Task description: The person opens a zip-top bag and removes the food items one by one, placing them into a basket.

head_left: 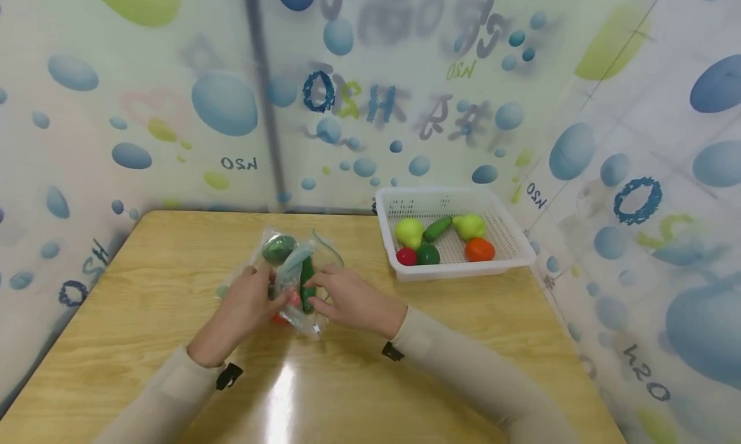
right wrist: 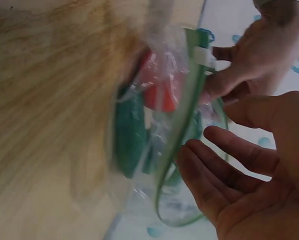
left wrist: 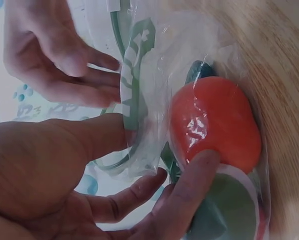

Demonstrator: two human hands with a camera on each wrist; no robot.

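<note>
1. Clear plastic zip bag [left wrist: 157, 75]: thin, glossy and creased; it lies on the wood-grained table [head_left: 347, 392], its sides bulging over several pieces of produce; its mouth gapes in a loop.
2. Zip strip [right wrist: 181, 122]: pale and darker green, edging the bag's mouth; a small white slider [right wrist: 203, 56] sits on it near one end.
3. Tomato-like fruit [left wrist: 217, 122]: orange-red, rounded, shiny; inside the bag, against the plastic.
4. Cucumber [head_left: 307, 283]: dark green, long and slim; it lies lengthwise toward the bag's right side, seen from the head.
5. Green rounded piece [head_left: 279, 249]: dark, glossy; at the bag's far end, under plastic.
</note>
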